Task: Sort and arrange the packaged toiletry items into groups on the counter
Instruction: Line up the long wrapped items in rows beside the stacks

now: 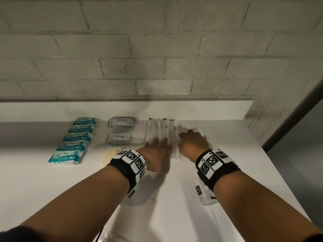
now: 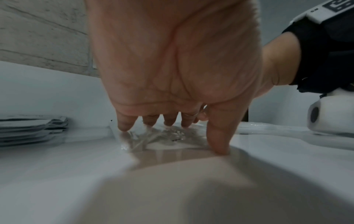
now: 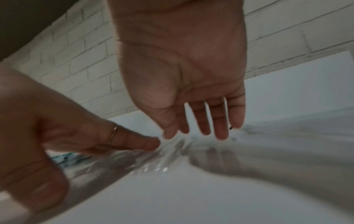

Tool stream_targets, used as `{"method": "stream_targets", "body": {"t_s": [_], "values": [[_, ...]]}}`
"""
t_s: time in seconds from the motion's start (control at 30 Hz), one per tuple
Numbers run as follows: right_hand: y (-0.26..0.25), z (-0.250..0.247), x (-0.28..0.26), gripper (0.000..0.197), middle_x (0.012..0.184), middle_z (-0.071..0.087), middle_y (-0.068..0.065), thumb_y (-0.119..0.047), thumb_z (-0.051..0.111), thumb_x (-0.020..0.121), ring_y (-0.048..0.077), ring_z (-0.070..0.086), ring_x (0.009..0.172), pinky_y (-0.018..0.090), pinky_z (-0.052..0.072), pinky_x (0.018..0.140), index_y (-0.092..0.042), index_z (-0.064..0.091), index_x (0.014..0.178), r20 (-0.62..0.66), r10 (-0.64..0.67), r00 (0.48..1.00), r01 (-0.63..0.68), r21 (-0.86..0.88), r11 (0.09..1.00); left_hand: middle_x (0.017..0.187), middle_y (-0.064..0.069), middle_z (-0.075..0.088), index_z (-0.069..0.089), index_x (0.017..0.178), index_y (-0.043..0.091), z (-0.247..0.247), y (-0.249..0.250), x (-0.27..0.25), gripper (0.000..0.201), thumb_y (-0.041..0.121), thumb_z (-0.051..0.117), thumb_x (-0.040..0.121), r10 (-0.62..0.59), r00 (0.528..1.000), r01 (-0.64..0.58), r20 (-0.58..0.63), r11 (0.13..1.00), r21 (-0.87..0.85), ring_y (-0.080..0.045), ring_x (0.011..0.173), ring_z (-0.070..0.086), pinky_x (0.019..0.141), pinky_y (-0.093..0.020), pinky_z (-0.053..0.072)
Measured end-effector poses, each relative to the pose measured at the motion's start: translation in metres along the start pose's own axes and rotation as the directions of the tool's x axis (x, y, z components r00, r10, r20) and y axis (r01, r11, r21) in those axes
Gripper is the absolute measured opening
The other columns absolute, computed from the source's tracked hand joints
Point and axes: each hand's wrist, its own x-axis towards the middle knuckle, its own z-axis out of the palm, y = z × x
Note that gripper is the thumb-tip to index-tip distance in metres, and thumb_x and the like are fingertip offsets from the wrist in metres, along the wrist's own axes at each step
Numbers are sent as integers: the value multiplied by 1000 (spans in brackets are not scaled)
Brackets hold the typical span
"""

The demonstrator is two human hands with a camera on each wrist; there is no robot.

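While both hands lie flat with straight fingers, the left hand (image 1: 158, 145) and right hand (image 1: 193, 141) press on the clear-wrapped toothbrushes (image 1: 162, 131) fanned at centre frame on the white counter (image 1: 227, 172), grasping nothing. These packets look light, thin and slippery, with crinkly film over a stiff handle, so they should slide easily; a pinch at mid-handle seems safest. At frame left sit teal wipe packs (image 1: 76, 139), and grey sachets (image 1: 121, 122) between.
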Motion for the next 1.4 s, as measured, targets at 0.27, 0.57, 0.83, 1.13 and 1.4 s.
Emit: {"method": "stream_targets", "body": {"t_s": [0.27, 0.57, 0.83, 1.13, 1.4], "values": [[63, -18, -4, 32, 122, 60, 18, -18, 40, 95, 34, 58, 111, 36, 44, 85, -2, 50, 122, 155, 401, 903, -425, 179, 887, 160, 8, -21, -8, 151, 41, -5, 14, -2, 91, 32, 54, 85, 28, 994, -31, 101, 999, 19, -28, 147, -20, 115, -63, 3], [37, -14, 10, 39, 124, 62, 10, -26, 59, 89, 27, 59, 115, 29, 45, 92, -8, 58, 124, 162, 144, 976, -177, 208, 962, 159, 11, -20, -6, 150, 44, -7, 17, 2, 97, 19, 58, 82, 2, 992, -4, 123, 1000, 15, -27, 146, -21, 114, -64, 2], [12, 0, 36, 40, 123, 62, 13, -33, 46, 97, 32, 51, 119, 34, 43, 99, -4, 63, 117, 188, 9, 982, -35, 138, 990, 161, 8, -17, -1, 151, 40, -1, 13, 5, 92, 32, 63, 86, 6, 997, -9, 72, 999, 31, -29, 148, -15, 114, -65, 5], [11, -2, 52, 38, 137, 55, 10, -17, 43, 96, 28, 50, 126, 31, 38, 106, -8, 55, 131, 102, 12, 995, -20, 79, 997, 162, 3, -11, 2, 153, 34, -6, 24, 0, 85, 43, 56, 87, -24, 1000, 24, 5, 1000, -4, -30, 148, -11, 114, -64, 4], [12, -7, 48, 45, 141, 50, 12, -23, 51, 94, 29, 46, 129, 31, 37, 105, -7, 50, 137, 133, 12, 991, -39, 203, 978, 162, 5, -12, 2, 153, 36, -8, 23, 2, 84, 44, 54, 86, -26, 999, 27, 36, 1000, -16, -31, 148, -14, 114, -64, 0]]}}
